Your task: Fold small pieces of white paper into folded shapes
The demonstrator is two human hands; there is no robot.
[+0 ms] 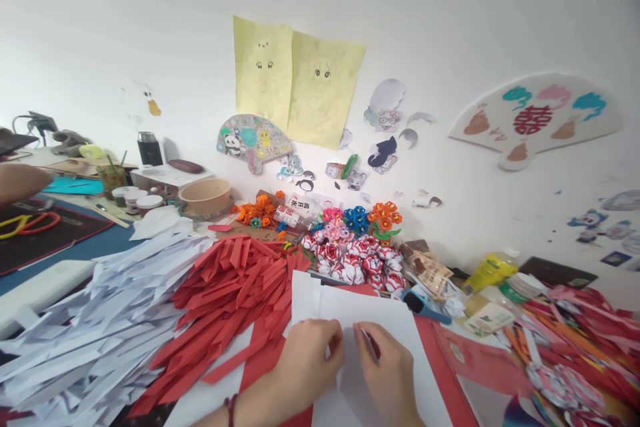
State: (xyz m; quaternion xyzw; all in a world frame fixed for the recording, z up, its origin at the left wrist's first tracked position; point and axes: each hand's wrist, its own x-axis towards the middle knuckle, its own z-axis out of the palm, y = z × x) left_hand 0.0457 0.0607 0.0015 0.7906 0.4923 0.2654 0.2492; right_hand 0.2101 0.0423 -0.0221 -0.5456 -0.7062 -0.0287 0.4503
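Note:
My left hand point(315, 355), with a dark red bracelet on the wrist, is closed in a pinch over white paper. Close beside it, my right hand point(386, 368) is pinched too, its fingertips a short gap from the left ones. Whatever lies between the fingers is too small or hidden to make out. Below both hands lies a white paper sheet point(425, 373), with a narrower white strip point(306, 295) at its upper left. Red folded paper strips point(235, 287) are heaped to the left, and white folded strips point(115, 320) lie farther left.
Red-and-white paper flowers point(360, 259) stand behind the sheet, near orange flowers point(263, 209). A tan bowl point(205, 196) sits at the back left. At right are a yellow bottle point(493, 269) and colourful strips point(595, 327). Another person's arm point(23, 181) shows at far left near scissors point(37, 224).

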